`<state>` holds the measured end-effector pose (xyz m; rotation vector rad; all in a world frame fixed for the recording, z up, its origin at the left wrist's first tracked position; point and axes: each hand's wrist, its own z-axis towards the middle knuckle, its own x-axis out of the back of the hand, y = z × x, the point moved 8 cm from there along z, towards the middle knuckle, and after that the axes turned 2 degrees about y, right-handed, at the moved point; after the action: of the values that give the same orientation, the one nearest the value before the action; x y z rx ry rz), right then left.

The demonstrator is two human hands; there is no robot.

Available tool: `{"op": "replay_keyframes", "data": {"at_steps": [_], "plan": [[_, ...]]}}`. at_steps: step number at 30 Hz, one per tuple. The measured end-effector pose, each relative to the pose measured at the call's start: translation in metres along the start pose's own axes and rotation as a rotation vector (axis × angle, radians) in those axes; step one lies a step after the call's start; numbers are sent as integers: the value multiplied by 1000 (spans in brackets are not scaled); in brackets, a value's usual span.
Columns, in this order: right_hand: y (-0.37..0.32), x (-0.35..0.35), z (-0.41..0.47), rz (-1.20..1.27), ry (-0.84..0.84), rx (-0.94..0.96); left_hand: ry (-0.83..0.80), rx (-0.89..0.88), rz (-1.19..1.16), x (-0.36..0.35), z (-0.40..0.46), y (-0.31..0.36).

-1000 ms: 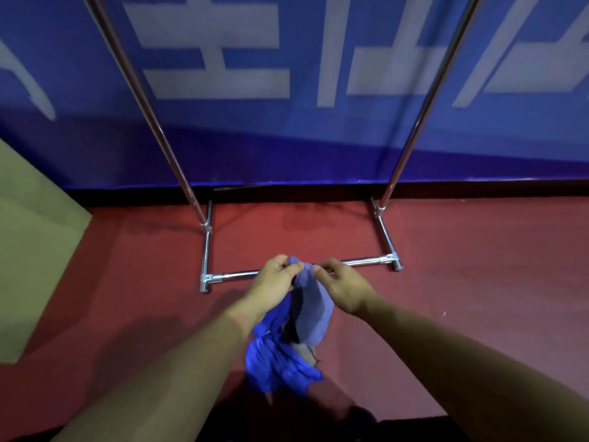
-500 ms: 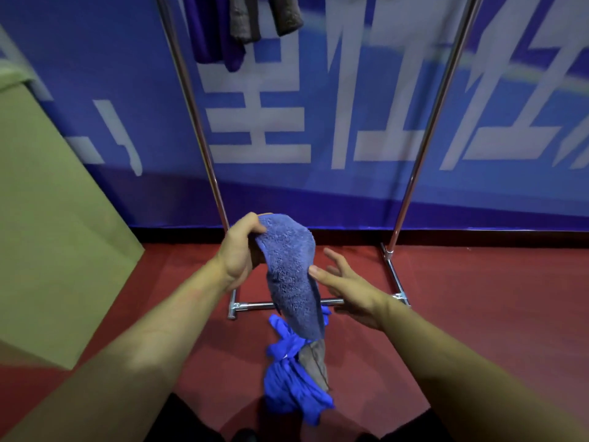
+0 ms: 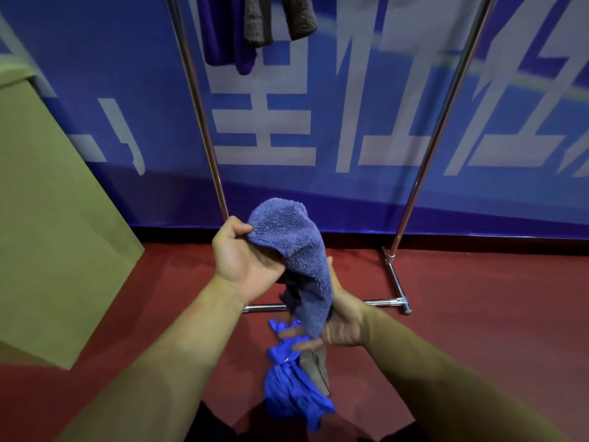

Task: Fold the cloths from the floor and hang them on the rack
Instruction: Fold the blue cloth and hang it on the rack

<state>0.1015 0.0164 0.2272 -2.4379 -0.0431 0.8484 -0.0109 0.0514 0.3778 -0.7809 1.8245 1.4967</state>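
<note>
Fluffy periwinkle-blue terry cloth (image 3: 293, 247) hangs in the air in front of the person, held up between both hands above the dark red floor (image 3: 478, 314). The left hand (image 3: 245, 260) grips its upper edge, thumb and curled fingers pinching the fabric near the top so that the cloth drapes over and down to the right. The right hand (image 3: 338, 317) sits lower, behind and beside the hanging part; its fingers (image 3: 299, 333) are blurred and stretch out to the left under the cloth's lower end, touching it, with no clear curl round the fabric. Below the hands a crumpled bright royal-blue cloth (image 3: 293, 390) lies on the floor, with a grey-brown cloth (image 3: 318, 368) lying against its right side. Behind them stands the chrome metal clothes rack (image 3: 424, 148), its 2 uprights rising out of view and its base bar crossing the floor just behind the hands. At the top, between the uprights, hang a dark purple cloth (image 3: 223, 33) and, to its right, 2 brown-grey fluffy cloths (image 3: 277, 17). A blue banner with large white characters (image 3: 318, 106) covers the wall behind the rack, and an olive-green panel (image 3: 47, 218) leans at the left.
</note>
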Motion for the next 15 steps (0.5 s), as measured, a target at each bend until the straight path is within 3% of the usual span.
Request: {"op": "replay_keyframes", "data": {"at_steps": [3, 8, 12, 15], "plan": [[-37, -7, -4, 76, 105, 273, -26, 3, -16, -1, 0, 3], [-84, -4, -24, 341, 122, 539, 6, 75, 14, 18, 1, 2], [-89, -3, -36, 351, 78, 562, 57, 332, 229, 32, -8, -21], [-86, -8, -44, 170, 70, 541, 0, 519, 410, 31, -17, -38]]}}
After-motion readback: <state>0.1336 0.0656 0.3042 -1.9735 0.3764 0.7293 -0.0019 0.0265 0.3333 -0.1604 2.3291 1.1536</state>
